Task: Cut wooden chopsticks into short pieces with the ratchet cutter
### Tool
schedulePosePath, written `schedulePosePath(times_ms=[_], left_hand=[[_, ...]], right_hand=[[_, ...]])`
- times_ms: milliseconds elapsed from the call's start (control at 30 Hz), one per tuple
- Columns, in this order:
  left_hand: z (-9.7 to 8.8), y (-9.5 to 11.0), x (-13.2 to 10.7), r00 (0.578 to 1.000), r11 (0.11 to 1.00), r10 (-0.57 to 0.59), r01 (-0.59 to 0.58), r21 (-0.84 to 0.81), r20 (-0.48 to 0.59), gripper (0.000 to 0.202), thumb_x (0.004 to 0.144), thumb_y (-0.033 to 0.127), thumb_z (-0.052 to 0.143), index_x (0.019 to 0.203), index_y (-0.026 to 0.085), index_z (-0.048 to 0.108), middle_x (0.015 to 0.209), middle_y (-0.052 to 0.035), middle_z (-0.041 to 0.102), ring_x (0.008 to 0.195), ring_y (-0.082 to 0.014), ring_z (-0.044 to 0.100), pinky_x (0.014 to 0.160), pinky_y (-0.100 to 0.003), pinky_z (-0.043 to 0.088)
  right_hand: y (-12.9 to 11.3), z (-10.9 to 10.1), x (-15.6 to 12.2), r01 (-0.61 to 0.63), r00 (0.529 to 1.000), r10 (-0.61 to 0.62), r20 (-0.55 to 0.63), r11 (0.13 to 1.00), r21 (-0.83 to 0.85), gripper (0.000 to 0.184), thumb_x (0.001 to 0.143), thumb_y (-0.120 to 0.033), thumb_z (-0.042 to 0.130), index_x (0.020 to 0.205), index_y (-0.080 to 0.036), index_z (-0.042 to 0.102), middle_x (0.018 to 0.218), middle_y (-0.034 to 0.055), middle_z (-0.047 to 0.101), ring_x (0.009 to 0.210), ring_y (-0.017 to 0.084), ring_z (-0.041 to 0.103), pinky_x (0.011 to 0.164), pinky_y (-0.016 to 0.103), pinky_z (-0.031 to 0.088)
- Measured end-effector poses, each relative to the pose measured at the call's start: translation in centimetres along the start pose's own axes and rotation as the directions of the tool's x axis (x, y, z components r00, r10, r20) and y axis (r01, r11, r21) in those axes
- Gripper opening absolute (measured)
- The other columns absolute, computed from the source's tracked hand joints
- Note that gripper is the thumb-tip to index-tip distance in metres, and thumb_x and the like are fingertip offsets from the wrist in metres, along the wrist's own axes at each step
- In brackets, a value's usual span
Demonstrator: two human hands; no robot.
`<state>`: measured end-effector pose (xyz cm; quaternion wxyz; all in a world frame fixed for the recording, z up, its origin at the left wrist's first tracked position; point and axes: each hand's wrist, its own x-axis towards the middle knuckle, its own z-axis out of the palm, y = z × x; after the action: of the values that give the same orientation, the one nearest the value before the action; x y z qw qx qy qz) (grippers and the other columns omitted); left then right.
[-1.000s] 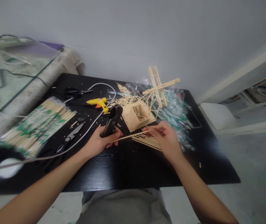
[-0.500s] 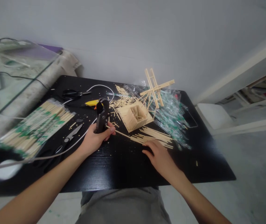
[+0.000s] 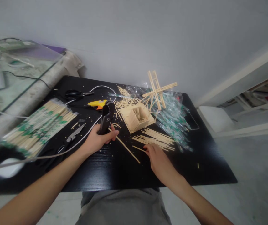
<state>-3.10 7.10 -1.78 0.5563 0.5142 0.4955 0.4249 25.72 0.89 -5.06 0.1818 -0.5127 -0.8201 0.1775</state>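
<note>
My left hand (image 3: 98, 137) is closed round a black hand cutter (image 3: 105, 118) with a curved jaw, jaw end up. A thin wooden stick (image 3: 128, 150) also runs from its thumb and fingers, slanting down to the right. My right hand (image 3: 158, 159) pinches the end of another wooden stick (image 3: 138, 148) at the near edge of a pile of loose sticks (image 3: 158, 137). Behind that pile stands a windmill-like stick model (image 3: 134, 120), with a square base and crossed blades (image 3: 156, 90).
Packs of wrapped chopsticks (image 3: 40, 125), scissors (image 3: 74, 136), black-handled scissors (image 3: 75, 93) and a yellow glue gun (image 3: 97, 103) with a white cord lie to the left. Short cut pieces (image 3: 126, 101) lie behind. Empty plastic wrappers (image 3: 173, 115) are heaped on the right.
The stick in my left hand has swung nearer me, its far end now away from the pile. My right hand has closed on another stick at the pile's near edge.
</note>
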Motion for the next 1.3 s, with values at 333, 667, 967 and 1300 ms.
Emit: schedulePosePath(times_ms=[333,667,967,1300], left_hand=[[0.6,0.6,-0.2,0.996,0.989,-0.01,-0.004,0.147,0.093,0.031,0.079,0.044,0.081,0.082,0.018,0.065,0.065,0.0016,0.068,0.053,-0.0101,0.054,0.051,-0.022,0.043],[1.4,5.5,-0.5,0.972,0.932,0.234,-0.224,0.285,-0.001,0.024,0.08,0.038,0.081,0.08,0.018,0.068,0.072,0.0017,0.066,0.066,-0.0127,0.059,0.063,-0.025,0.049],[2.2,5.3,-1.3,0.945,0.851,0.328,-0.303,0.43,0.018,0.02,0.085,0.035,0.077,0.096,0.02,0.073,0.083,0.0007,0.073,0.076,-0.0151,0.066,0.074,-0.027,0.053],[2.7,3.1,-1.4,0.955,0.884,0.297,-0.274,0.378,-0.003,0.021,0.084,0.037,0.078,0.093,0.019,0.073,0.086,-0.001,0.075,0.079,-0.0174,0.069,0.077,-0.029,0.055]], right_hand=[[-4.5,-2.4,4.0,-0.083,0.983,-0.009,0.185,0.873,0.481,0.014,0.103,-0.016,0.051,0.1,-0.021,0.064,0.097,0.007,0.073,0.089,0.022,0.071,0.082,0.037,0.056],[-5.1,-1.4,7.5,-0.12,0.987,-0.008,0.158,0.618,0.777,0.019,0.09,-0.039,0.076,0.098,-0.022,0.077,0.092,0.0042,0.081,0.087,0.023,0.078,0.084,0.038,0.06],[-4.5,0.0,8.6,0.046,0.997,0.01,-0.077,0.731,0.681,0.023,0.092,-0.044,0.074,0.087,-0.022,0.075,0.074,0.0002,0.075,0.066,0.017,0.068,0.067,0.029,0.056],[-3.3,1.7,8.4,0.127,0.992,-0.095,-0.085,0.801,0.585,0.016,0.1,-0.037,0.064,0.098,-0.024,0.074,0.089,0.0036,0.076,0.079,0.021,0.069,0.077,0.032,0.055]])
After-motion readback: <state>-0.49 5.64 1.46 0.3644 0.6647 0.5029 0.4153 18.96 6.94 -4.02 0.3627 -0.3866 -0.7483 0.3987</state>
